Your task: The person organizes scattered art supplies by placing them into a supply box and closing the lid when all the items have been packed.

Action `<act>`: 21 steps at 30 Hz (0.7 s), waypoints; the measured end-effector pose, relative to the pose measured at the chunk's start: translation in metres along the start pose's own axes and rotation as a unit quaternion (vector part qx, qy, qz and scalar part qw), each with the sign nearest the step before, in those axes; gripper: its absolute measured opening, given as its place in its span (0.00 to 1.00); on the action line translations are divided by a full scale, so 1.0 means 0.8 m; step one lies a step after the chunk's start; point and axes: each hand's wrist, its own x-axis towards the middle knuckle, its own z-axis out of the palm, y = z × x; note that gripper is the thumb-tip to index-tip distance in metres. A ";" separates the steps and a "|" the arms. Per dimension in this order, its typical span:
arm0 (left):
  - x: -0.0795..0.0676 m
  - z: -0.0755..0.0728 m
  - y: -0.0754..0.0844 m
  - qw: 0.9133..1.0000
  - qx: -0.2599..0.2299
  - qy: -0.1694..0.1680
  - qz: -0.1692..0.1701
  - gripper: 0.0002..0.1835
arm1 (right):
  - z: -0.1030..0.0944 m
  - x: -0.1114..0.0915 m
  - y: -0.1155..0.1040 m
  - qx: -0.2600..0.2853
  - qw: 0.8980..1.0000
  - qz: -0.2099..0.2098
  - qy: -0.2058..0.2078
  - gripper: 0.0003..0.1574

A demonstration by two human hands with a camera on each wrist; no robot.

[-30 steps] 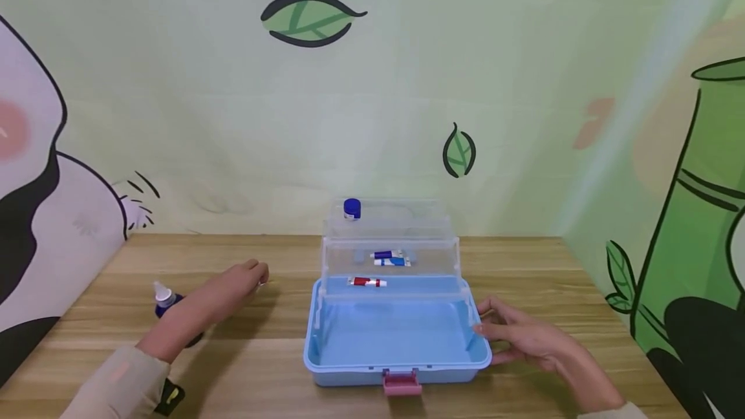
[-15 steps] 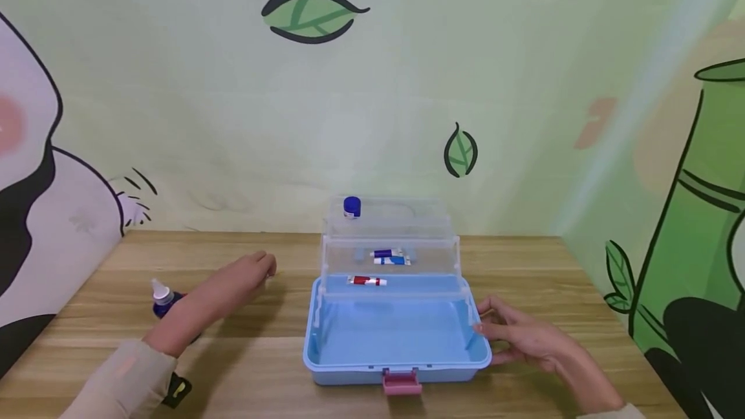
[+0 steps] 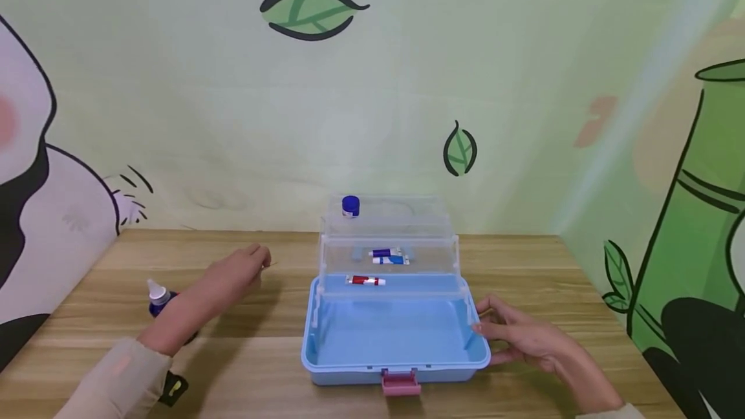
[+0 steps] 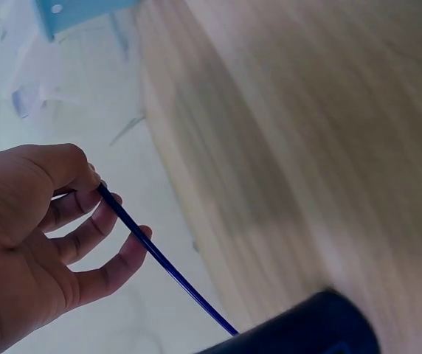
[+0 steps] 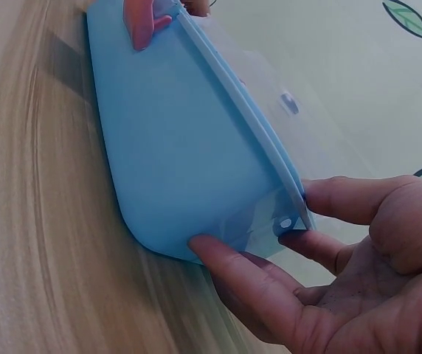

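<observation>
My left hand (image 3: pixel 241 267) is raised over the wooden table, left of the storage box, pinching a thin dark blue-handled paintbrush (image 4: pixel 170 265) between thumb and fingers. The brush's far end runs out of the left wrist view. Its fingers partly hide it in the head view. My right hand (image 3: pixel 524 335) grips the right side of the light-blue storage box (image 3: pixel 396 377), thumb at the rim and fingers against the outer wall. Clear tiers rise at the back of the open box, carrying a red paint tube (image 3: pixel 365 280), a purple tube (image 3: pixel 384 253) and a blue tube (image 3: pixel 391 260).
A blue-lidded jar (image 3: pixel 350 206) sits on the uppermost clear tier. Behind my left forearm stands a dark-blue bottle with a white nozzle (image 3: pixel 157 291), partly covered. The pink latch (image 3: pixel 400 382) hangs at the box's front. A printed cloth (image 3: pixel 407 83) backs the table.
My left hand shifts slightly right, then back a little left, still pinching the paintbrush. My right hand keeps its hold on the box. The head view shifts slightly.
</observation>
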 end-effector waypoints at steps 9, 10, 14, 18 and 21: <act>0.007 -0.015 0.015 1.000 0.018 0.017 -0.007 0.09 | 0.001 -0.002 0.001 -0.005 1.000 -0.004 -0.001 0.25; 0.008 -0.016 0.017 1.000 0.020 0.016 -0.009 0.09 | 0.001 -0.002 0.000 -0.005 1.000 -0.003 0.000 0.25; 0.013 -0.023 0.023 0.999 0.025 0.026 -0.002 0.09 | 0.000 -0.003 0.000 -0.006 1.000 -0.005 0.004 0.26; 0.020 -0.029 0.028 0.997 0.040 0.055 0.033 0.09 | 0.001 -0.003 -0.001 -0.006 1.000 -0.009 0.003 0.25; 0.027 -0.033 0.033 0.996 0.046 0.064 0.047 0.09 | 0.001 -0.002 -0.001 -0.004 1.000 -0.011 -0.002 0.25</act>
